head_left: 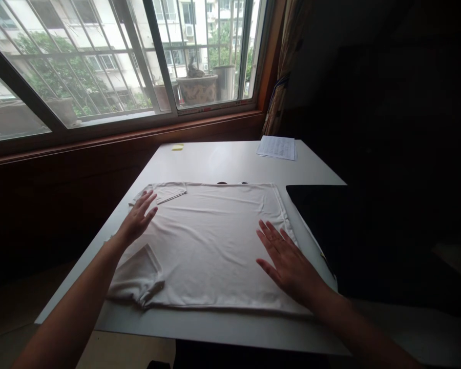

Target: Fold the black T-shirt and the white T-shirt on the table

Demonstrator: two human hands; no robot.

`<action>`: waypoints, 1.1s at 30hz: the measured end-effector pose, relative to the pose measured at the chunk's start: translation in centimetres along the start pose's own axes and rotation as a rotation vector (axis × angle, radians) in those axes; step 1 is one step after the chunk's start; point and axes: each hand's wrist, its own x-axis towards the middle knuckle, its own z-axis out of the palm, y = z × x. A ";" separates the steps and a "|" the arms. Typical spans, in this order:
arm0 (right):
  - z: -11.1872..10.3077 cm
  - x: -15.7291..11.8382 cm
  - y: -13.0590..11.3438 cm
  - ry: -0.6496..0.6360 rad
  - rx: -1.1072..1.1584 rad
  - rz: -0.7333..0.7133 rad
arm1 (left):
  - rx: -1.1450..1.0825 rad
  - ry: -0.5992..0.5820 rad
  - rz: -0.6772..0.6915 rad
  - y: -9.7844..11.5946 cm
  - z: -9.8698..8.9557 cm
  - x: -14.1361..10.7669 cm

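A white T-shirt lies spread flat on the white table, its hem toward the right and its sleeves at the left. My left hand is over the shirt's left part, between the two sleeves, palm down with fingers apart. Over the right part, near the hem, my right hand is also palm down with its fingers spread. Neither hand grips the cloth. Small wrinkles run across the middle of the shirt.
Papers lie at the table's far right, and a yellow note at its far left. Two small dark objects show just beyond the shirt's far edge. A black item covers the table's right side. A barred window stands behind.
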 end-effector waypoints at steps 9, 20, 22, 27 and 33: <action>1.9 -6.6 0.3 0.041 0.005 -0.113 | -0.020 -0.174 0.148 4.4 -5.5 -16.5; -1.5 -10.2 0.9 0.094 0.184 -0.283 | 0.048 -0.179 0.211 5.5 -6.3 -21.7; -2.3 -11.3 1.6 0.037 0.200 -0.277 | 0.102 -0.209 0.172 4.3 -6.8 -21.9; -3.2 -13.5 3.3 -0.011 0.087 -0.200 | 0.223 -0.261 0.051 1.1 -7.7 -22.6; -2.7 -14.1 3.5 0.006 0.008 -0.136 | 0.279 -0.225 0.045 -1.0 -7.5 -22.4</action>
